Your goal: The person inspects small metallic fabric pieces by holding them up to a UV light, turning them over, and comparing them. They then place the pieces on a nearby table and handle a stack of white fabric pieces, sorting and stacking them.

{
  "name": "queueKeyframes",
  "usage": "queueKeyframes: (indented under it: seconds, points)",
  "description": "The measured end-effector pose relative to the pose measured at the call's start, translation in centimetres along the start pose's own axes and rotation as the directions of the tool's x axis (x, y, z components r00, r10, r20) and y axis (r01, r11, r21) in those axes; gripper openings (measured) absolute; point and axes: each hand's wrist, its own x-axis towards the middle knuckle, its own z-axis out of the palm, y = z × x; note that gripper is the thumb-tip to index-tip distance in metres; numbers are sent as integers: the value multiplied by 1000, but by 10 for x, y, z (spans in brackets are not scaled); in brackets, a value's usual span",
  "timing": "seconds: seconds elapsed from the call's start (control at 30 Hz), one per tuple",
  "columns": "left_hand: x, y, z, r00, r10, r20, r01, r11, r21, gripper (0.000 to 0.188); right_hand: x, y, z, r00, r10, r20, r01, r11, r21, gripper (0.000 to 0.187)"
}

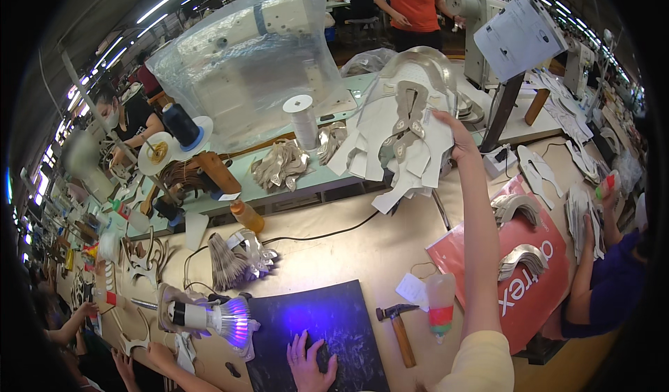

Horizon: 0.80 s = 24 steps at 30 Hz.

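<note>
My left hand lies open, fingers spread, on a black board under violet light from a lamp. My right arm stretches up to the shelf, where my right hand grips the right edge of a pile of white and beige shoe upper pieces. Some of its fingertips are hidden, and I cannot tell how many pieces are between them. Several points of the pile hang over the shelf's front edge. A hammer with a wooden handle and a plastic bottle with a red band lie right of the board.
A red sheet bears curved stacks of pieces. Bundled strips and an amber bottle stand behind the lamp. On the shelf are a white thread cone and a plastic-covered machine. Co-workers' arms reach in at both sides.
</note>
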Motion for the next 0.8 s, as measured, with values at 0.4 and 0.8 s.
queueKeyframes:
  seconds: [0.4,0.8]
  points:
    - [3,0,7,1000,4,5,-4,999,38,46,72,37,-91,939,284,-192,-329,903,-276,34]
    - [-3,2,9,999,23,25,-24,997,67,49,51,36,-93,807,-315,-499,-299,510,-806,109]
